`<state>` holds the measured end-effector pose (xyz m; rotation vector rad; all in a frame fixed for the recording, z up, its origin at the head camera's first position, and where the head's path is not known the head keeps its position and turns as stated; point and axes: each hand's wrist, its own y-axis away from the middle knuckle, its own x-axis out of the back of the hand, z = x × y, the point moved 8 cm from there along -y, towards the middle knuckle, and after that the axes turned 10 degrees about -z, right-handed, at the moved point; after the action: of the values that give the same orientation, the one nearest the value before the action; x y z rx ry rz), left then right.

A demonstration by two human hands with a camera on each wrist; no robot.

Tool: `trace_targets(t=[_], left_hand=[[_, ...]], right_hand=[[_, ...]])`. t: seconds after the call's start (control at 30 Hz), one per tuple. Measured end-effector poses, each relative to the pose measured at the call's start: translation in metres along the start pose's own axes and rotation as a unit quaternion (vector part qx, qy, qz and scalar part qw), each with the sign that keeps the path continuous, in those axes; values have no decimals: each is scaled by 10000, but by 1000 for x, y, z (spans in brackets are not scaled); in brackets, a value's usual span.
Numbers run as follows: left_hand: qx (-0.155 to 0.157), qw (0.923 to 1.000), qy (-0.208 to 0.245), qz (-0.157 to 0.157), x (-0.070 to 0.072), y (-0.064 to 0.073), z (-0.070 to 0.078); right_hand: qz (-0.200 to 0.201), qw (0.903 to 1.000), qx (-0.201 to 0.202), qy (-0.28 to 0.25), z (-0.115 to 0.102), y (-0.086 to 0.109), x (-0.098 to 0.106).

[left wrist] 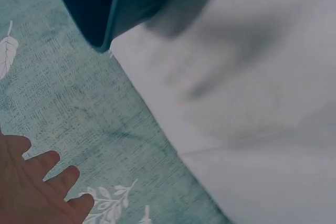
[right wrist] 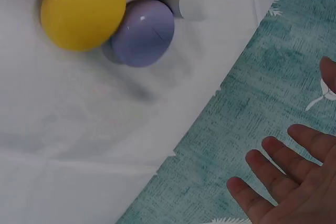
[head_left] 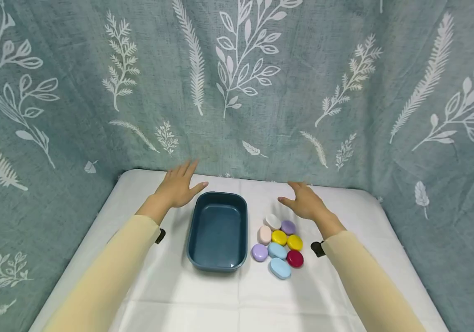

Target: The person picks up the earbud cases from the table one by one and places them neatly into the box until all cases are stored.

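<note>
My left hand [head_left: 177,186] hovers beyond the upper left of a dark blue rectangular tub [head_left: 221,235], fingers spread and holding nothing. The tub's inside is bare. On the other side, my right hand [head_left: 304,201] is raised above the far end of a cluster of small rounded, glossy pieces, its fingers loosely extended and nothing in them. Nearest to it are a white piece [head_left: 272,222] and a purple piece [head_left: 288,227]. Closer to me lie a pale pink piece [head_left: 264,235], yellow pieces [head_left: 279,238], a lilac piece [head_left: 259,252], light blue pieces [head_left: 280,268] and a dark red piece [head_left: 295,258].
A white cloth [head_left: 203,304] covers the table, its far edge just behind both hands. Green-grey curtains [head_left: 270,133] with white leaf prints stand behind and at both sides. The cluster sits a short gap to the right of the tub.
</note>
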<state>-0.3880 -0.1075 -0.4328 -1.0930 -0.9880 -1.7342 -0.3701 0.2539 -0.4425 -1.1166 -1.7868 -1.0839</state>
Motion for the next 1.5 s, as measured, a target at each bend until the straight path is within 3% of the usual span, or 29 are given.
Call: trace_targets(t=[0.2,0.33,0.47,0.73,1.0,1.27,1.5], left_hand=[[-263,9945,1003,145,-19,19,-10],[-407,9797,1958,124,-35,28,-14],[-446,9656,2560,49,-54,30,-16],[-253,9469,3201,-161,-93,39,-20],[-322,9118,4076,-375,-126,42,-21],[-689,8931,4431,-351,-142,42,-14],[-688,8883,4525,-387,-150,41,-17]], right_hand=[[-119,9998,79,-128,-2,4,-16],[-164,9995,169,-208,-3,3,-29],[-168,9993,214,-248,-4,0,-40],[-256,9991,110,-314,-4,-8,-60],[-395,9981,-21,-471,1,-14,-78],[-392,9989,-134,-238,1,-17,-85],[-450,9988,-160,-45,-3,-18,-87]])
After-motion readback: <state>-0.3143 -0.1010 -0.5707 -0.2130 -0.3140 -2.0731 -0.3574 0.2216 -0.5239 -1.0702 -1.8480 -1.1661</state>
